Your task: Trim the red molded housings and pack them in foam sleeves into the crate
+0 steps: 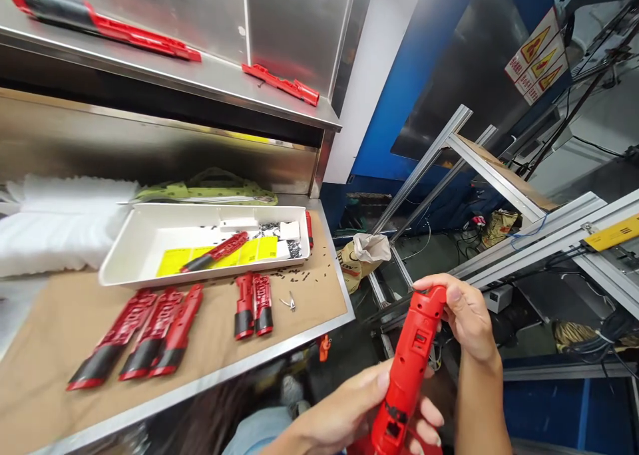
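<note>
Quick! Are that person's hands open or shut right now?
Left hand: closed, holding the red plastic tool housing near its lower end.
Right hand: closed, holding the red plastic tool housing at its upper end.

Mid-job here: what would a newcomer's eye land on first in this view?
First, the red plastic tool housing at lower right, held between the left hand and right hand. Left of it, red-and-black housing halves lie on brown paper in front of a white tray. High at right, yellow warning signs stand out on the blue-and-steel machinery.
</note>
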Tool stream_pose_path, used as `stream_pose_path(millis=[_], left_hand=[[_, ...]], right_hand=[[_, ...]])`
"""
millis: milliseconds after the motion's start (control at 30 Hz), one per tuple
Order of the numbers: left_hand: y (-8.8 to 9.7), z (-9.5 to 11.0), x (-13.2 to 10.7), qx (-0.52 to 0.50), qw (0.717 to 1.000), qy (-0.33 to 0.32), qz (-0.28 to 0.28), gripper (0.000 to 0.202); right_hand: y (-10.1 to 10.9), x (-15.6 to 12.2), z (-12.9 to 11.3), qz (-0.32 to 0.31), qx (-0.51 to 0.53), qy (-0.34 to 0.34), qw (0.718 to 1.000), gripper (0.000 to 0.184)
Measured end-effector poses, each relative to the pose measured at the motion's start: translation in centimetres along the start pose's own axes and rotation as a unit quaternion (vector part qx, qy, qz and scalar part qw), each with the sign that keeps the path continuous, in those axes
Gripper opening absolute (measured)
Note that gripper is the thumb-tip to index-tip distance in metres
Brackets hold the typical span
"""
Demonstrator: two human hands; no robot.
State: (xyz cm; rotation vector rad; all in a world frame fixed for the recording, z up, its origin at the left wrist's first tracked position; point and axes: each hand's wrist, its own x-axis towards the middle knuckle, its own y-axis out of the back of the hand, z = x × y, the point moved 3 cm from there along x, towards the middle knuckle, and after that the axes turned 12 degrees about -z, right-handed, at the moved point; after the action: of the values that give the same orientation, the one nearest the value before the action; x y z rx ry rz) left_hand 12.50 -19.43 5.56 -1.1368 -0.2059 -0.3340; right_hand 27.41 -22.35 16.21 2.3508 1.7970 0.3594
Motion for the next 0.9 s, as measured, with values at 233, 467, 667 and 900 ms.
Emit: stream_pose_path(millis=[233, 467, 667, 900], left_hand=[[-0.6, 0.5, 0.2, -0.018, 0.999, 0.011, -0.025, 0.051], [-0.1, -0.2, 0.9, -0.046, 0.999, -0.007, -0.017, 0.044], [-0.7, -1.8, 2.2, -0.132, 0.989, 0.013, -0.059, 0.043], [-2.8, -4.2, 4.6, -0.138, 0.989, 0.052, -0.020, 0.031]], right_hand=[[0.0, 0.6, 1.1, 0.019, 0.025, -0.018, 0.999, 0.054], [0.6, 0.4, 2.6, 0.037, 0.105, -0.004, 0.994, 0.049], [1.6, -1.0, 3.8, 0.063, 0.146, 0.021, 0.987, 0.048], [4.3, -5.1, 4.4, 0.125, 0.150, 0.008, 0.981, 0.055]])
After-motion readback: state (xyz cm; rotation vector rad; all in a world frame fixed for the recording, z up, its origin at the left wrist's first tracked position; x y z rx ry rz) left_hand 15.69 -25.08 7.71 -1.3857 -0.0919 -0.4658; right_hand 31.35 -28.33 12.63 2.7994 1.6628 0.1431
